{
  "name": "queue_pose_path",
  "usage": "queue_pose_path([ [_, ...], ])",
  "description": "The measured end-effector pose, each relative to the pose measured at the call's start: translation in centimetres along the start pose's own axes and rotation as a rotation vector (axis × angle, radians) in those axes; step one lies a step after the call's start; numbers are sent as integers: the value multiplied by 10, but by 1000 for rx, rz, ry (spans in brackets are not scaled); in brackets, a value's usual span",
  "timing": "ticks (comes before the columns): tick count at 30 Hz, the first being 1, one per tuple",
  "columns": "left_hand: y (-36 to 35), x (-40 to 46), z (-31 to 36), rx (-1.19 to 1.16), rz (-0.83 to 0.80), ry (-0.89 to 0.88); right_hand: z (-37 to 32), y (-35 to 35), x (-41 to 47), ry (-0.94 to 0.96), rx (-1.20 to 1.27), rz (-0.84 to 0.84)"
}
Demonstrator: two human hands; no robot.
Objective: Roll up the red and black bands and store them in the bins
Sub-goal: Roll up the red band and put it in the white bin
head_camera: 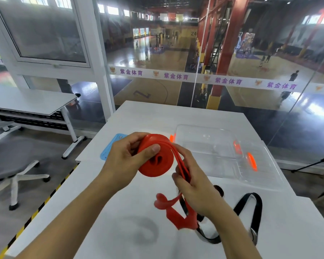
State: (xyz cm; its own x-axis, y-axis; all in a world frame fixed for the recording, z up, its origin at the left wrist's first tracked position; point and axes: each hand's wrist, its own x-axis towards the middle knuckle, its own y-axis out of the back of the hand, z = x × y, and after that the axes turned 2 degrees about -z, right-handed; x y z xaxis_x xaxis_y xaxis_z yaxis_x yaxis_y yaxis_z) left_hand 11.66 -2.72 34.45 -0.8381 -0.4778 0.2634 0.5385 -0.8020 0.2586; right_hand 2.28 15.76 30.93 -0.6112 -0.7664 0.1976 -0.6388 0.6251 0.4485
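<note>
The red band (157, 161) is partly wound into a thick coil held above the white table (120, 230). My left hand (127, 157) grips the coil, thumb pressed on its outer face. My right hand (193, 182) pinches the unrolled doubled strip just right of the coil. The red tail hangs down and curls above the table. The black band (251, 217) lies loose on the table under and to the right of my right forearm. A clear plastic bin (223, 156) with orange latches sits beyond my hands on the right.
A blue lid or card (108, 150) lies on the table behind my left hand. A glass wall stands right behind the table. An office chair (13, 169) and another white desk (26, 101) are to the left. Yellow-black tape marks the floor along the table's left edge.
</note>
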Motion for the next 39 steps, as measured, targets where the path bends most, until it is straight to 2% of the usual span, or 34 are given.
queue_pose_path([
  [3,-18,-3,-2,-147,134,34,-2,-15,3,17,74,32],
  [7,-46,-11,2,-304,291,88,-9,-37,7,37,139,215],
  [11,-55,-14,-1,-414,325,167,-9,-43,11,-6,177,261],
  [14,-48,-12,-7,-392,194,276,-4,-33,11,-5,138,224],
  [17,-24,-7,-13,-337,-47,339,-1,-10,9,10,-26,36],
  [20,-1,4,-10,-82,-362,276,-4,6,7,-23,-198,-170],
  [22,3,10,-4,114,-498,202,-9,4,6,-44,-223,-216],
  [26,1,15,-1,225,-381,112,-9,-1,10,-13,-259,-144],
  [32,-13,8,-4,69,-123,11,-8,18,19,-78,-192,-78],
  [39,-13,14,-2,54,38,-1,8,8,20,-143,-89,-53],
])
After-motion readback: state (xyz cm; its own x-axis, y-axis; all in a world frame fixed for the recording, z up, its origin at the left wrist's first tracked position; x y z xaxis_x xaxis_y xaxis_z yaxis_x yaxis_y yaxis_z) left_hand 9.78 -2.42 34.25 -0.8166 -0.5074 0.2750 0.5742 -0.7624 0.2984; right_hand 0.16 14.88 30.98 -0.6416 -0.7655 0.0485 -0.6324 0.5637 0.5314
